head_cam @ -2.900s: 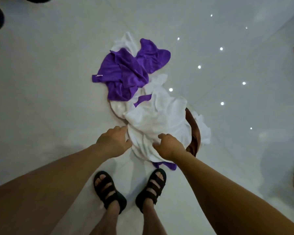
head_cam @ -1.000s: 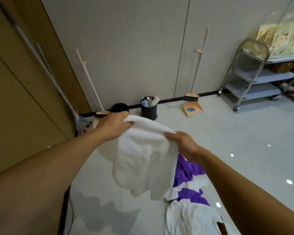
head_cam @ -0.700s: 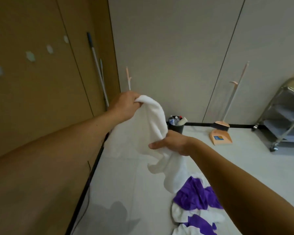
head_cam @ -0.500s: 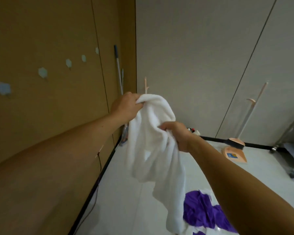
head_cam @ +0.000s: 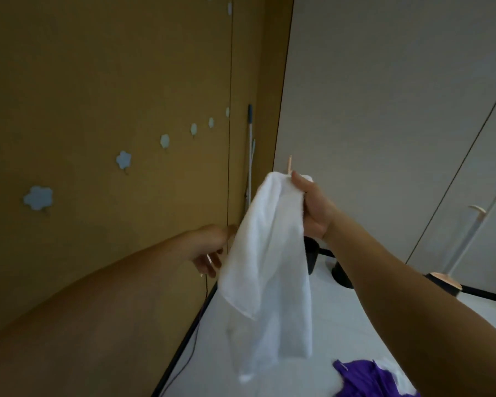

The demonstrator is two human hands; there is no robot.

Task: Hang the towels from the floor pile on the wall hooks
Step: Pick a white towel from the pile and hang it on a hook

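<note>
A white towel hangs in the air in front of me, bunched at its top. My right hand grips that top end at about chest height. My left hand is lower and to the left, partly behind the towel's edge; its fingers look loosely curled and I cannot tell whether they touch the cloth. A row of pale blue flower-shaped wall hooks runs along the tan wall on the left; the nearest hook is bare. A purple towel of the floor pile shows at the bottom right.
A mop handle leans in the corner of the tan wall. A black bin and a broom with dustpan stand against the grey back wall. A black cable runs down along the skirting.
I have lifted the white towel off the floor pile and turned toward the tan wall. The left hand has let go of the towel's top and dropped lower; the right hand now holds the top.
</note>
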